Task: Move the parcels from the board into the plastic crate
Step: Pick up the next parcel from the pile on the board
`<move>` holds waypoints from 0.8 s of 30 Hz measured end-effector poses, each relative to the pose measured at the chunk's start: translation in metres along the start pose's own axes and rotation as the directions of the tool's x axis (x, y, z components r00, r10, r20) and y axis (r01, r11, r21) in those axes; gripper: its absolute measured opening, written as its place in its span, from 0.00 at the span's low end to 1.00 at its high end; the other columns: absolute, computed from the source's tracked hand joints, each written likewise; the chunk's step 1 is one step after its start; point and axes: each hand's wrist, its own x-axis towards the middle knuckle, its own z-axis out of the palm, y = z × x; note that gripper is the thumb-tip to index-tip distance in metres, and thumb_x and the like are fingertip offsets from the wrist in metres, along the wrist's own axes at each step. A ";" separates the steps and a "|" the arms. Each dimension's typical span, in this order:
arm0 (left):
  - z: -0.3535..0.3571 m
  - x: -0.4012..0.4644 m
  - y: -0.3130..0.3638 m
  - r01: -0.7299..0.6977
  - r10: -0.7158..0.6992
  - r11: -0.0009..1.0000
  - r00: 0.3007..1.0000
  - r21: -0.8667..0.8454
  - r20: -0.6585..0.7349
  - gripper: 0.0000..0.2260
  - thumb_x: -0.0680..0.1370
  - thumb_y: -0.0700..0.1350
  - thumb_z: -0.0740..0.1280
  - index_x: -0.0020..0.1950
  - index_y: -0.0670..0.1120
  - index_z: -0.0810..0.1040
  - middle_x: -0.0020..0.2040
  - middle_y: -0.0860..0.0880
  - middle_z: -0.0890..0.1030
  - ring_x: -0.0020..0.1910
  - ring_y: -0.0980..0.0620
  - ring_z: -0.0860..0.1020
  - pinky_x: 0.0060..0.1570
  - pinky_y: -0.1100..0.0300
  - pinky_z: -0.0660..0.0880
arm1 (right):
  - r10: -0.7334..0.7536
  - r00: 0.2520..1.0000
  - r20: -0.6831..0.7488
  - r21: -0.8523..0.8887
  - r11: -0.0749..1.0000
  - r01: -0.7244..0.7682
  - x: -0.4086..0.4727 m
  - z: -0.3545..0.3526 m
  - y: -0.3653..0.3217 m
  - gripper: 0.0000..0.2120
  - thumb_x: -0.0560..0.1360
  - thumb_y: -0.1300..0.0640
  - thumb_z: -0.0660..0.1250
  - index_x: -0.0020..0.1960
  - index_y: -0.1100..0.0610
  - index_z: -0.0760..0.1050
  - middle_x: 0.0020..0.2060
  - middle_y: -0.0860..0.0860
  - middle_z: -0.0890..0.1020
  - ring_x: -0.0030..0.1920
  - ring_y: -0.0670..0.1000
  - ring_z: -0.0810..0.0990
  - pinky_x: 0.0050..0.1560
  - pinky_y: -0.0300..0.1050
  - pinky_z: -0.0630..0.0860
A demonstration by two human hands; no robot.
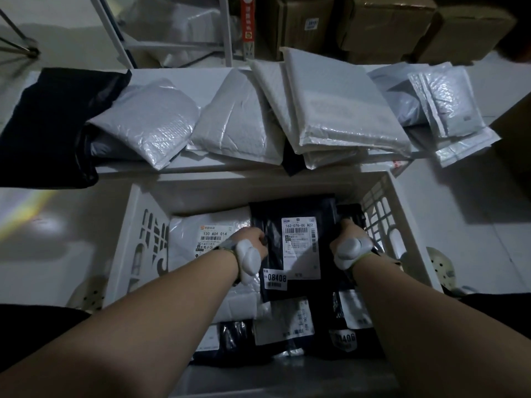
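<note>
A black parcel with white labels lies flat inside the white plastic crate. My left hand grips its left edge and my right hand grips its right edge. Both hands are inside the crate and wear white wrist devices. Beneath and beside the black parcel lie a white parcel and several other black and white labelled parcels. Beyond the crate, the white board carries a row of white and grey padded mailers and a black bag at its left end.
Cardboard boxes stand stacked at the back right. A metal rack frame stands at the back left. Pale floor lies on both sides of the crate, and a perforated shoe shows at its right.
</note>
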 end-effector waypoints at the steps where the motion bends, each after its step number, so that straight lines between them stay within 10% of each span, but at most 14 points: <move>1: 0.002 0.000 -0.002 -0.020 0.020 0.998 1.000 0.059 0.005 0.20 0.76 0.43 0.62 0.68 0.45 0.71 0.67 0.43 0.72 0.62 0.44 0.74 0.62 0.55 0.72 | -0.010 1.000 -0.009 -0.021 1.000 0.010 -0.001 0.000 0.000 0.22 0.77 0.62 0.63 0.69 0.62 0.65 0.64 0.62 0.72 0.64 0.62 0.72 0.55 0.49 0.70; 12: 0.006 0.002 -0.022 -0.028 0.064 0.922 0.995 0.386 -0.081 0.35 0.73 0.49 0.67 0.75 0.58 0.53 0.77 0.45 0.47 0.75 0.38 0.46 0.73 0.41 0.52 | -0.298 0.955 0.003 -0.348 0.895 0.280 -0.002 0.006 0.000 0.26 0.77 0.57 0.63 0.73 0.47 0.60 0.69 0.54 0.62 0.67 0.62 0.64 0.55 0.54 0.70; 24: 0.008 0.013 -0.034 -0.055 0.051 0.886 0.998 0.460 0.022 0.31 0.76 0.52 0.65 0.75 0.58 0.53 0.78 0.46 0.40 0.76 0.37 0.41 0.71 0.40 0.54 | -0.139 0.956 0.257 -0.496 0.830 0.254 0.004 0.010 -0.013 0.34 0.77 0.55 0.63 0.77 0.46 0.50 0.77 0.51 0.48 0.75 0.62 0.51 0.69 0.60 0.62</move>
